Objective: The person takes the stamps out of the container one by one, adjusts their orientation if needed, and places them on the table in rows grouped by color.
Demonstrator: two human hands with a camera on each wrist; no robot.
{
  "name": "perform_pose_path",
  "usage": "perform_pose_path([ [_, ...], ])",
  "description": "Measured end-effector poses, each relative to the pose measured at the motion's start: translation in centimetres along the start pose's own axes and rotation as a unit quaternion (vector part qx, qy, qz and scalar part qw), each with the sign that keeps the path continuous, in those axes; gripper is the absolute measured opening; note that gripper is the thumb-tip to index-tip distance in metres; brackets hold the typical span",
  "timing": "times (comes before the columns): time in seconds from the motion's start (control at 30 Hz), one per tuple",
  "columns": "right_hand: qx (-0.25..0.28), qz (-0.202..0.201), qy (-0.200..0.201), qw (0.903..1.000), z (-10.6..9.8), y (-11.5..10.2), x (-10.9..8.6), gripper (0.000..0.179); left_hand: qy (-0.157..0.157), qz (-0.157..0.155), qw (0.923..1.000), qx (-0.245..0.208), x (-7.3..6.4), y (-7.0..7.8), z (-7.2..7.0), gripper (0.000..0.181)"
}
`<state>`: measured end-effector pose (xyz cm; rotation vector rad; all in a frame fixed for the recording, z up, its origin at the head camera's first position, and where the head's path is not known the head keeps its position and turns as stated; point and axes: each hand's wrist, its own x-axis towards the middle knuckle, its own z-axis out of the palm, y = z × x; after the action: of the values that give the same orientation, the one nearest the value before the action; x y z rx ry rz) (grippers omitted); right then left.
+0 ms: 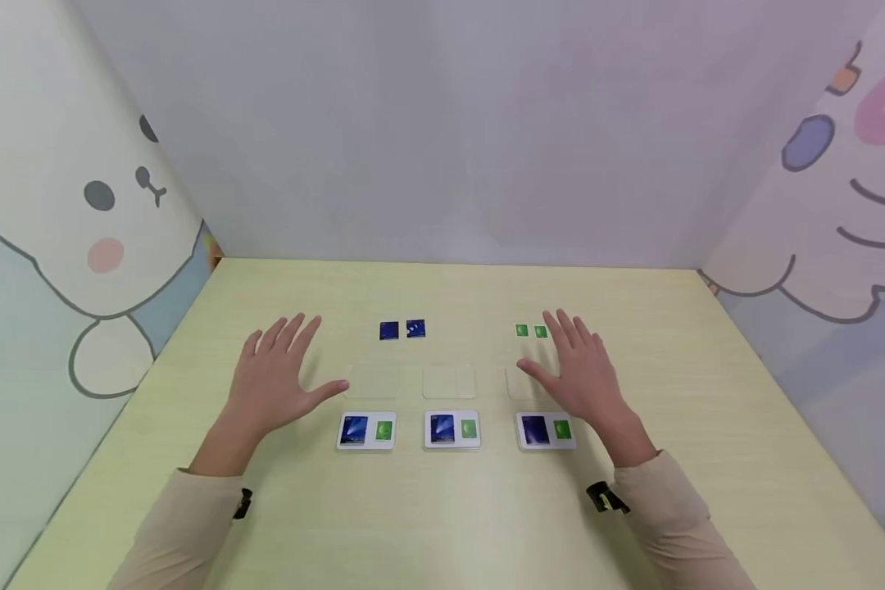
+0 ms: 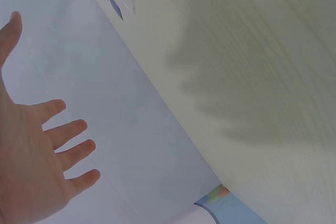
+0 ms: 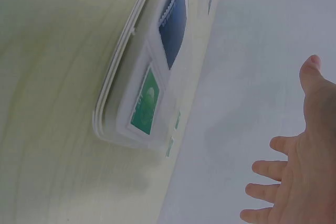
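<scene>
With fingers spread and straight, my left hand (image 1: 274, 383) hovers over the left of the table, holding nothing. My right hand (image 1: 581, 375) is spread the same way above the right side, partly covering the rightmost clear plastic piece (image 1: 516, 383). Two other clear pieces, a left one (image 1: 374, 381) and a middle one (image 1: 448, 381), lie in that row. Nearer the person are three white-bordered flat cases: left (image 1: 366, 443), middle (image 1: 452, 443) and right (image 1: 546, 444). Each shows a dark blue stamp-like picture beside a smaller green one.
Behind the clear pieces lie two loose blue stamp-like squares (image 1: 389, 330) on the left and two small green ones (image 1: 521, 330) on the right. A pale wall (image 1: 442, 147) closes off the back of the wooden table (image 1: 442, 524). Cartoon-printed panels (image 1: 81, 270) flank both sides.
</scene>
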<state>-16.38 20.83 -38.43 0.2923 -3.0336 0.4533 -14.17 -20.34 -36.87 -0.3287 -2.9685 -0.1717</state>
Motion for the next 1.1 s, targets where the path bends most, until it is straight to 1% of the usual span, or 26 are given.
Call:
perform_pose_path([
  [0.2,-0.010,-0.014,-0.003,0.9998,0.2,-0.8,0.1,0.087,0.006,0.008,0.9999,0.008,0.0,-0.3,0.1,0.098],
  [0.37,-0.021,-0.031,0.002,0.9993,0.3,-1.4,0.1,0.086,0.010,0.011,0.9998,0.010,0.1,-0.4,0.1,0.097],
  [0.47,-0.020,-0.042,0.010,0.9989,0.4,-1.7,0.1,0.086,0.006,0.013,0.9998,0.012,0.1,-0.4,0.0,0.097],
  [0.57,-0.009,-0.052,0.016,0.9985,0.5,-2.1,0.0,0.086,-0.003,0.015,0.9998,0.011,0.2,-0.4,-0.1,0.096],
  [0.73,-0.001,-0.066,0.018,0.9977,0.9,-2.7,-0.3,0.085,-0.015,0.021,0.9997,0.004,0.1,-0.4,-0.1,0.095],
  [0.93,-0.008,-0.087,0.020,0.9960,1.1,-3.5,-0.1,0.084,-0.013,0.027,0.9995,-0.008,-0.2,-0.3,-0.1,0.093],
  [1.1,-0.010,-0.095,0.011,0.9954,1.0,-3.9,0.1,0.084,-0.013,0.034,0.9993,-0.011,-0.2,-0.2,-0.1,0.093],
])
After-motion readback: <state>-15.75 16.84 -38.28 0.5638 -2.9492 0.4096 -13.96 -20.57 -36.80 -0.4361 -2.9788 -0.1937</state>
